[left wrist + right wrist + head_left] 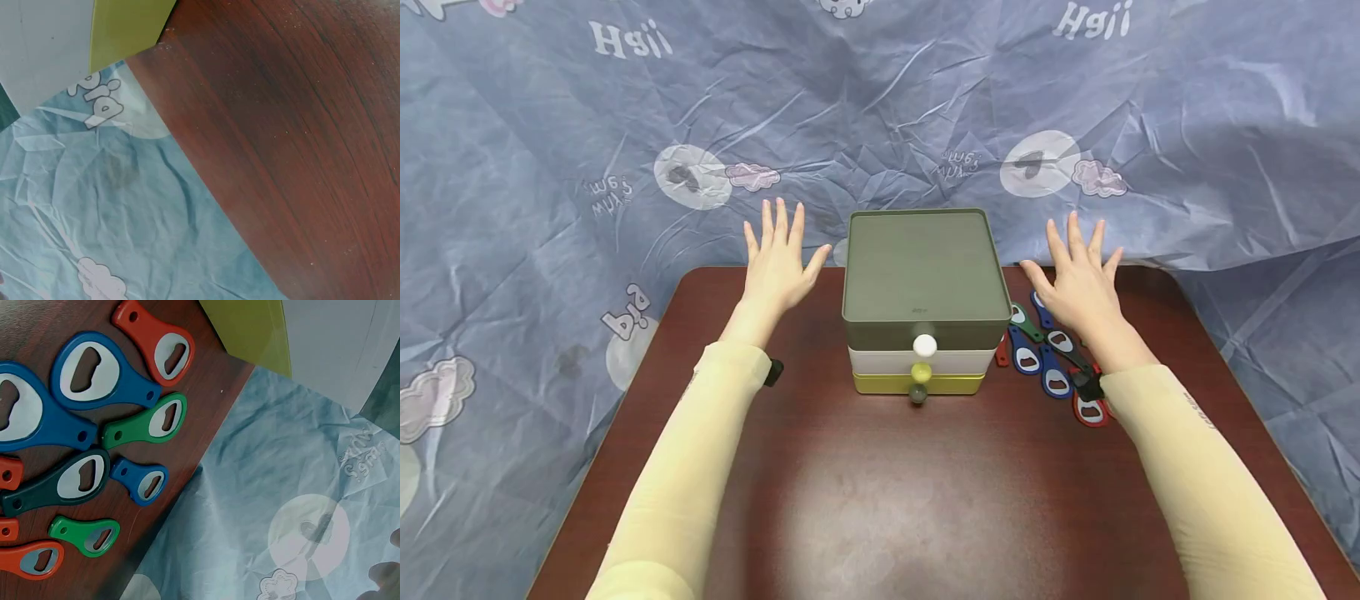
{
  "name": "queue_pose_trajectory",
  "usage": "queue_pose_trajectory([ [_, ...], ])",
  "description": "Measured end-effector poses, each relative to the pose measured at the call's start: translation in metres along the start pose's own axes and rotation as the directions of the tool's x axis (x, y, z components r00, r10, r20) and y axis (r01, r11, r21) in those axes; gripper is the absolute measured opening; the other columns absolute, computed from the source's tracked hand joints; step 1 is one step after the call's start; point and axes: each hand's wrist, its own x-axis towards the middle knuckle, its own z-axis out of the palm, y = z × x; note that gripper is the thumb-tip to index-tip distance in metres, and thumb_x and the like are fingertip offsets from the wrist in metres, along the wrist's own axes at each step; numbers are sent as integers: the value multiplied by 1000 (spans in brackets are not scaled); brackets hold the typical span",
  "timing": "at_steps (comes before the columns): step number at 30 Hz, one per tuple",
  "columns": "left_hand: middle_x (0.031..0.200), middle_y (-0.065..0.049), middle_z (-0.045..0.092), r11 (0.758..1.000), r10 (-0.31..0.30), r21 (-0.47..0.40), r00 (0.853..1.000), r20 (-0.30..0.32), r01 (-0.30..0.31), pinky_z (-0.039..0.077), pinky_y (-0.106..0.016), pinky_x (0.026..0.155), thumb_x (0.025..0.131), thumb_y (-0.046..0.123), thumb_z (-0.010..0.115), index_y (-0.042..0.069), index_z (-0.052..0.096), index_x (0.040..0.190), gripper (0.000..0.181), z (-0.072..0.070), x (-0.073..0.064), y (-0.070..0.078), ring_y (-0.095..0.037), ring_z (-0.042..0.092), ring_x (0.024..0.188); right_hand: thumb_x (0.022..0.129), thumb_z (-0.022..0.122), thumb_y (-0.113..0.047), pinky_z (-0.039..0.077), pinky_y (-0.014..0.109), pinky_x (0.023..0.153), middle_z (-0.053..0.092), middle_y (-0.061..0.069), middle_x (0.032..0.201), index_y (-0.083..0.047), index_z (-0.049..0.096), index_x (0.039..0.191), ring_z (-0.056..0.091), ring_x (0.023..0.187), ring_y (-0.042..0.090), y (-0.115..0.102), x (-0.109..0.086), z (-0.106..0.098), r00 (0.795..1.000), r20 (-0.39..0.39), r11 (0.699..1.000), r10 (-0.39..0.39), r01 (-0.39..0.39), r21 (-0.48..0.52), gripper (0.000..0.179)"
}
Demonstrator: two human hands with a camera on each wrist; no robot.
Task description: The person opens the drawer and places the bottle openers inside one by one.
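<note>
Left hand: the left hand (778, 271) has its fingers spread wide, beside the box and apart from it.
Right hand: the right hand (1078, 287) has its fingers spread wide too, above the far part of the bottle opener group.
Box: a square three-tier box (925, 267) stands centrally near the far edge, with dark green, white and yellow tiers from top down; a white round knob (925, 345), a yellow round knob (921, 372) and a dark green round knob (917, 394) line its front.
Bottle openers: to the box's right lie flat openers with pale metal inserts, including a red opener (147, 334), a large blue opener (134, 394), a green opener (128, 431) and a small blue opener (128, 475).
Sleeves: pale yellow fabric sleeves (677, 467) cover both arms.
Worktop: dark reddish-brown wood-grain worktop (850, 500).
Backdrop: creased blue-grey printed sheet (550, 125).
</note>
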Motion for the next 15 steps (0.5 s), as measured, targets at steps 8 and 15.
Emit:
queue_pose_trajectory([
  [8, 165, -19, 7, 998, 55, -21, 998, -40, -56, -1, -62, 121, 101, 60, 33, 14, 9, 160, 79, -4, -16, -1, -34, -6, 153, 101, 30, -62, -15, 75, 109, -8, 14, 166, -17, 8, 160, -26, 146, 39, 2, -24, -4, 998, -21, 998, -60, 61, 25, 78],
  [15, 165, -18, 11, 991, 107, -76, 993, -55, -111, 2, -59, 122, 101, 58, 36, 15, 12, 160, 77, -14, -33, 4, -32, -4, 154, 102, 37, -57, -11, 75, 111, -2, 14, 166, -14, 13, 160, -21, 148, 41, -1, -45, -8, 994, -44, 993, -104, 106, 50, 76],
])
